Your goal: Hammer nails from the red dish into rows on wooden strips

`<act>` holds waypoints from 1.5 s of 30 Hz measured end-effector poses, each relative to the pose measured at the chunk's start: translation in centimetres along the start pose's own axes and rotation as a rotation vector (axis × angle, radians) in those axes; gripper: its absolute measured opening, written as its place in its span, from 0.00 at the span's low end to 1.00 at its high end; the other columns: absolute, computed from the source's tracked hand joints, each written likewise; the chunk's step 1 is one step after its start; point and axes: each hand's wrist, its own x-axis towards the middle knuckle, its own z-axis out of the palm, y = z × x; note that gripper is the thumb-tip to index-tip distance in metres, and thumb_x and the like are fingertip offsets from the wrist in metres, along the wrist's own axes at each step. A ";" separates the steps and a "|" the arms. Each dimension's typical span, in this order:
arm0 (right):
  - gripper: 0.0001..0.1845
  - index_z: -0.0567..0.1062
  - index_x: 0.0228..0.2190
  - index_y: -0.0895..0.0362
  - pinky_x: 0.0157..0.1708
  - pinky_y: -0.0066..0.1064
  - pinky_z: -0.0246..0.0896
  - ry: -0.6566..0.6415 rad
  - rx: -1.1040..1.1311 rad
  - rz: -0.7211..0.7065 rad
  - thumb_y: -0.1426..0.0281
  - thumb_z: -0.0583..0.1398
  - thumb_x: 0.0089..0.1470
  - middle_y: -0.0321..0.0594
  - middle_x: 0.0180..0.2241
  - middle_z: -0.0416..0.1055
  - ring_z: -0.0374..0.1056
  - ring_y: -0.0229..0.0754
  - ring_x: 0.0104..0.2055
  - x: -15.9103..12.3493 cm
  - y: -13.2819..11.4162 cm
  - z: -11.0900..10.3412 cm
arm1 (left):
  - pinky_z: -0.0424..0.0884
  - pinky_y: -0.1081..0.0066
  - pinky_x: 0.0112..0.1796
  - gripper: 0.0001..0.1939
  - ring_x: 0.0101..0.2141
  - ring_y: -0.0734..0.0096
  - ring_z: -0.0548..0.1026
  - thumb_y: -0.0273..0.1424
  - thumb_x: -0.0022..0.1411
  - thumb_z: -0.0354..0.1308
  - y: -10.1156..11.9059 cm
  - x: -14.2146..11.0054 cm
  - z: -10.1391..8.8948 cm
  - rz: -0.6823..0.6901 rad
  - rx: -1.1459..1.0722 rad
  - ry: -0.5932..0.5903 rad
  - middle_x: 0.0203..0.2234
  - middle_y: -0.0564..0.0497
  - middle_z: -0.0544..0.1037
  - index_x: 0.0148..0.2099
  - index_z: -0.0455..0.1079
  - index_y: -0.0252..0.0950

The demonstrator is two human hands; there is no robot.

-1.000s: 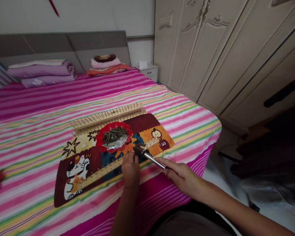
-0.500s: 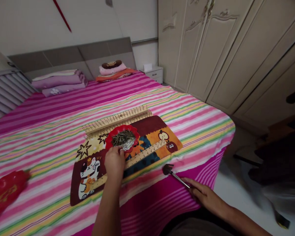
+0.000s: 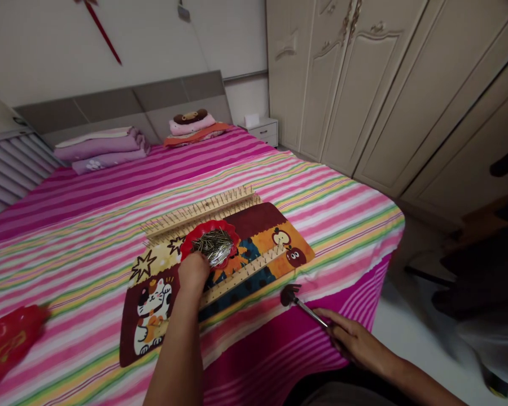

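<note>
Low at the near edge of a striped bed, a person's right hand grips a hammer by its handle, the shiny shaft slanting away to a dark head that appears clawed; whether the head rests on the spread cannot be told. Just beyond, a pale wooden strip studded with small nails crosses a patterned mat, its left part partly covered by the left forearm. The left hand reaches to the near side of a red dish, its fingers hidden behind the back of the hand, so whether they hold anything cannot be seen. Picking well from the pile seems to call for a light pinch on one nail rather than a fistful, lifted clear of the scalloped rim without tipping the dish, the hammer kept low and apart meanwhile. The loose nails lie heaped in that dish, around the mat's middle and well in from the bed's right corner: thin, straight, crossed every which way, brassy and dark in places, brighter silver toward the front. Farther off, pale bars bristle with upright nails along the mat's far edge. Folded bedding sits near the grey headboard.
</note>
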 end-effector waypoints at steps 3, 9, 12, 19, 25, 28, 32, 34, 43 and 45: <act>0.32 0.64 0.54 0.61 0.17 0.24 0.38 -0.006 0.024 0.002 0.61 0.52 0.48 0.25 0.14 0.49 0.45 0.33 0.16 0.0 -0.1 0.1 | 0.64 0.69 0.31 0.08 0.28 0.65 0.72 0.31 0.51 0.52 -1.1 -0.8 -0.4 0.004 -0.319 0.064 0.25 0.46 0.77 0.29 0.71 0.36; 0.36 0.61 0.55 0.64 0.16 0.24 0.36 -0.041 0.017 0.016 0.58 0.52 0.48 0.24 0.13 0.49 0.44 0.32 0.15 0.0 -0.3 0.0 | 0.63 0.75 0.26 0.22 0.24 0.76 0.68 0.40 0.38 0.64 -1.1 -4.8 -1.6 -0.031 -1.168 -0.072 0.22 0.53 0.74 0.36 0.72 0.32; 0.36 0.60 0.56 0.64 0.16 0.24 0.36 -0.035 0.016 0.015 0.58 0.52 0.48 0.23 0.13 0.49 0.44 0.32 0.15 -0.1 -0.4 0.0 | 0.63 0.76 0.25 0.26 0.22 0.78 0.68 0.38 0.35 0.67 -0.5 -6.7 -1.6 -0.071 -1.340 -0.122 0.22 0.54 0.73 0.39 0.71 0.33; 0.35 0.61 0.55 0.61 0.14 0.24 0.34 -0.017 0.015 0.046 0.59 0.51 0.47 0.23 0.13 0.50 0.43 0.31 0.13 -0.3 -0.9 0.2 | 0.67 0.76 0.27 0.18 0.23 0.78 0.71 0.34 0.37 0.66 -0.1 -9.5 -0.8 -0.154 -1.454 -0.332 0.22 0.51 0.76 0.33 0.74 0.31; 0.33 0.61 0.55 0.60 0.13 0.23 0.35 -0.018 0.020 0.088 0.61 0.51 0.47 0.23 0.14 0.53 0.45 0.30 0.12 -0.6 -1.6 0.2 | 0.71 0.72 0.33 0.21 0.27 0.71 0.75 0.32 0.33 0.68 0.6 -10.4 -0.4 -0.228 -1.500 -0.447 0.26 0.47 0.78 0.34 0.76 0.31; 0.33 0.61 0.55 0.60 0.13 0.22 0.35 -0.021 0.025 0.085 0.62 0.51 0.47 0.23 0.13 0.52 0.45 0.30 0.12 -0.7 -1.8 0.1 | 0.71 0.73 0.31 0.21 0.26 0.73 0.74 0.34 0.35 0.69 1.0 -10.3 0.7 -0.206 -1.431 -0.380 0.26 0.48 0.78 0.35 0.76 0.32; 0.31 0.63 0.54 0.58 0.12 0.21 0.36 -0.011 0.012 0.110 0.64 0.51 0.47 0.24 0.14 0.54 0.46 0.29 0.12 -0.7 -2.0 0.2 | 0.71 0.74 0.30 0.17 0.27 0.76 0.72 0.38 0.41 0.65 1.6 -9.9 3.1 -0.092 -1.308 -0.119 0.33 0.49 0.78 0.34 0.76 0.34; 0.32 0.63 0.54 0.58 0.12 0.21 0.37 -0.003 0.008 0.129 0.64 0.51 0.46 0.24 0.14 0.55 0.47 0.29 0.12 -0.6 -2.0 0.2 | 0.72 0.72 0.31 0.16 0.29 0.74 0.73 0.39 0.44 0.63 2.0 -9.7 4.1 -0.086 -1.283 -0.039 0.33 0.49 0.78 0.34 0.77 0.35; 0.33 0.62 0.55 0.58 0.11 0.20 0.37 -0.004 0.015 0.143 0.63 0.51 0.46 0.23 0.13 0.55 0.46 0.29 0.11 -0.7 -2.0 0.1 | 0.73 0.68 0.34 0.13 0.29 0.72 0.74 0.36 0.48 0.59 2.9 -9.5 6.3 -0.118 -1.220 0.061 0.33 0.48 0.77 0.35 0.76 0.35; 0.34 0.62 0.55 0.58 0.11 0.20 0.37 -0.006 0.010 0.144 0.62 0.51 0.46 0.23 0.13 0.55 0.46 0.29 0.12 -0.7 -2.1 0.1 | 0.73 0.67 0.34 0.13 0.31 0.70 0.74 0.36 0.48 0.59 2.9 -9.5 6.6 -0.131 -1.248 0.068 0.34 0.48 0.77 0.35 0.76 0.35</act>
